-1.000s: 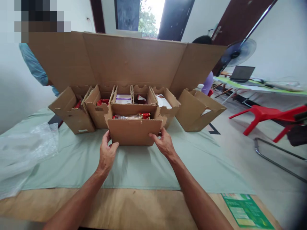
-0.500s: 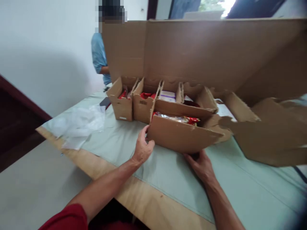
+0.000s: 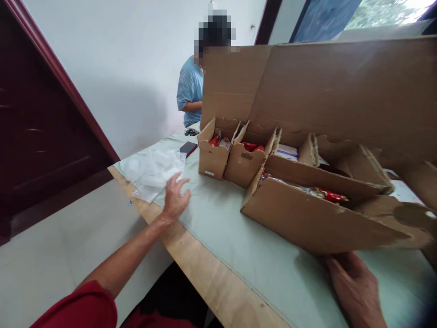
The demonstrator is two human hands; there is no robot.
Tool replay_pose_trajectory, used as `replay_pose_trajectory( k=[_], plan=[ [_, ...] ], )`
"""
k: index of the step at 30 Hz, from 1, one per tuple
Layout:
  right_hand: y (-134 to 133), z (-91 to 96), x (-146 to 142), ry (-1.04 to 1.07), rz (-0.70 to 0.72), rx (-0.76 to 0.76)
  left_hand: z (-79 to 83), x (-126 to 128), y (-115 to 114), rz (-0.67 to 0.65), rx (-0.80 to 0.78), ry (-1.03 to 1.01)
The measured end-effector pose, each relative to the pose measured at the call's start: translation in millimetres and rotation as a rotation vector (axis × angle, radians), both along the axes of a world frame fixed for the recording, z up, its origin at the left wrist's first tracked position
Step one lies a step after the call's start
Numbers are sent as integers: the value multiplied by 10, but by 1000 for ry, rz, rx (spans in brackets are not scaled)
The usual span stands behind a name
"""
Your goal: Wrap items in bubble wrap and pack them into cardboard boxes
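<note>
Corrugated cardboard box [image 3: 307, 223]; crinkled clear plastic [image 3: 155, 169]

Small dark label on cardboard box [image 3: 246, 156], white sticker on neighbouring box [image 3: 209, 173]: both unreadable.

the right hand [image 3: 355, 287] shows only its back near the bottom edge: its fingertips go under the front carton [image 3: 307, 223], so whether they grip it cannot be told, and the wrist is cut off below. the carton's right end is blurred and runs out at the picture's edge, as does the tall cardboard flap [image 3: 341, 91] behind. the carton's wall hides most of the red wrappers [image 3: 332, 197] inside. the print on the label [image 3: 246, 156] of a smaller box [image 3: 239, 172] is too small to read. the flap covers half of the person in a blue shirt [image 3: 189, 89]. the left hand [image 3: 175, 198] has smeared fingertips.
</note>
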State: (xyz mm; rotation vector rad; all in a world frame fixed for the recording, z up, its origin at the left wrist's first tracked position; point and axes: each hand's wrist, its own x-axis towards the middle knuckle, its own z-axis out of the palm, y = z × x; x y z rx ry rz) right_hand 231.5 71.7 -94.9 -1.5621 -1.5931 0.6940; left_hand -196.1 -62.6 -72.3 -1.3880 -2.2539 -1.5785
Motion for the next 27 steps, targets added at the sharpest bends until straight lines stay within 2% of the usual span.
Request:
replay_pose_trajectory(
  k=[2, 4, 7, 10, 15, 21, 27],
  plan=[
    [-6, 45, -19, -29, -24, -14, 39, -388, -202, 132, -29, 114],
    [-15, 97, -45, -38, -38, -8, 61, -634, -367, 223, -90, 254],
    [-40, 172, -90, -43, -73, -33, 30, -743, -513, 261, -163, 383],
    [-58, 223, -124, -79, -136, -83, -30, -701, -525, 213, -155, 395],
    [-41, 231, -124, -110, -131, -121, -6, -761, -239, 116, -174, 411],
    [-22, 175, -73, -80, -90, -65, 94, -1068, 281, 190, -471, 332],
    [-23, 167, -56, -81, -44, -26, 13, -1095, 392, 185, -507, 311]
  ],
)
